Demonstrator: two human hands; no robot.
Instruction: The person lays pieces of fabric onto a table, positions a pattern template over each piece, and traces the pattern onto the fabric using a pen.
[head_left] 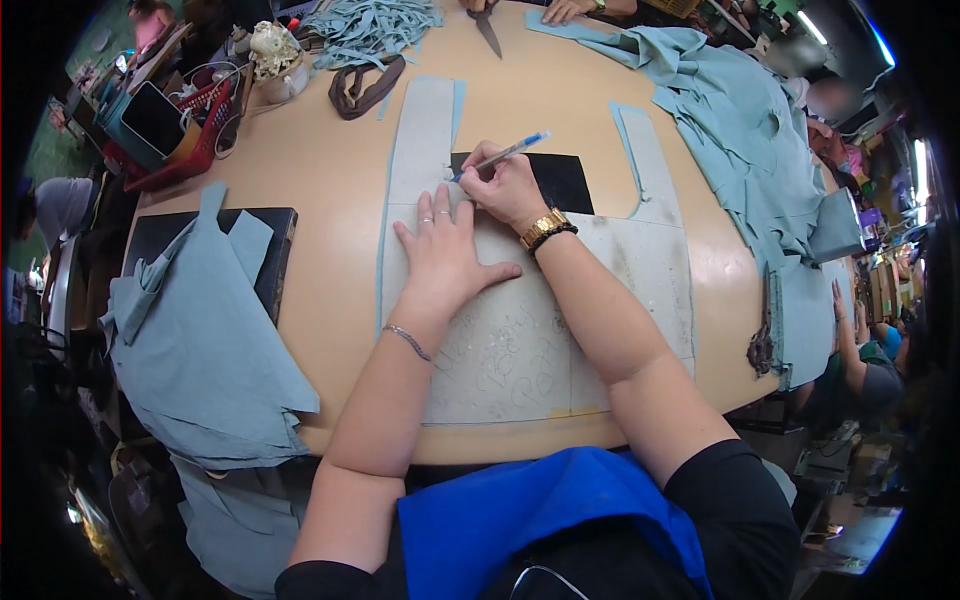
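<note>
A grey-white pattern template (500, 330) with pencilled writing lies over light-blue fabric (384, 250), whose edge shows along the template's left side and at its tops. My left hand (440, 245) is spread flat on the template, fingers apart, pressing near the base of its left strip. In my right hand (507, 190) is a blue-and-white pen (527, 143), its tip at the inner edge of that strip, just beyond my left fingertips. A black rectangular piece (563, 183) lies on the table in the template's cut-out, partly hidden by my right hand.
Cut fabric pieces (210, 340) lie on a dark board (270, 285) at left. More fabric (725, 130) is heaped at right. Blue strips (370, 30), a brown band (366, 88) and a red basket (205, 125) stand at the back left. Across the table, another person's hand holds scissors (487, 30).
</note>
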